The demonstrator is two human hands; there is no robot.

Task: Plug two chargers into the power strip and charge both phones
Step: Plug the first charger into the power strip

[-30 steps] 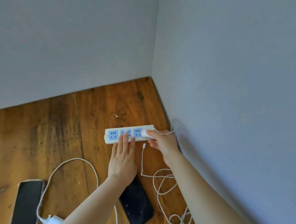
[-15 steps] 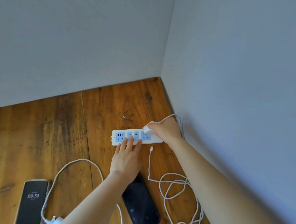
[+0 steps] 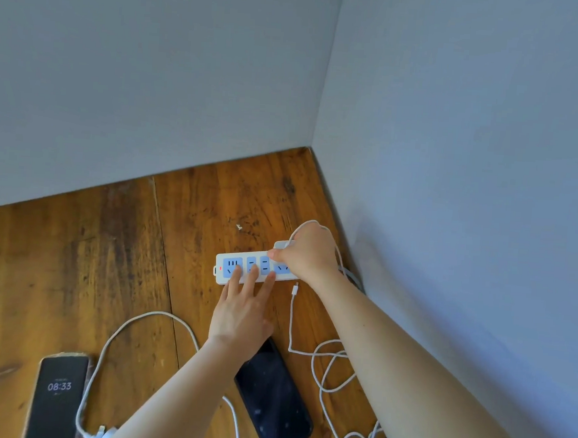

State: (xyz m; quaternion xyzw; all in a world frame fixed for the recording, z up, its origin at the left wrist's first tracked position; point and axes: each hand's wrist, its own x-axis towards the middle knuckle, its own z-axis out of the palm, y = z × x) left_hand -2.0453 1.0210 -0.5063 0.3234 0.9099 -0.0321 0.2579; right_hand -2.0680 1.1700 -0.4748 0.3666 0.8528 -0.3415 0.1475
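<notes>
The power strip [image 3: 255, 268] lies near the far right corner of the wooden tabletop [image 3: 72, 272], indicator lit red at its left end. The left hand [image 3: 240, 314] is open and flat, fingertips pressing the strip's near edge to steady it. The right hand [image 3: 307, 254] has its grip closed on the first charger [image 3: 281, 245], positioned over the rightmost socket; full seating cannot be confirmed. Its cable [image 3: 325, 361] trails toward the near right edge, with the free connector lying just beside the strip, unattached. The second charger [image 3: 103, 436] rests at the near edge, unplugged. The lit phone [image 3: 58, 397] and the dark phone [image 3: 273, 402] lie unconnected. Judgement: first step in hand; three connections remain.
</notes>
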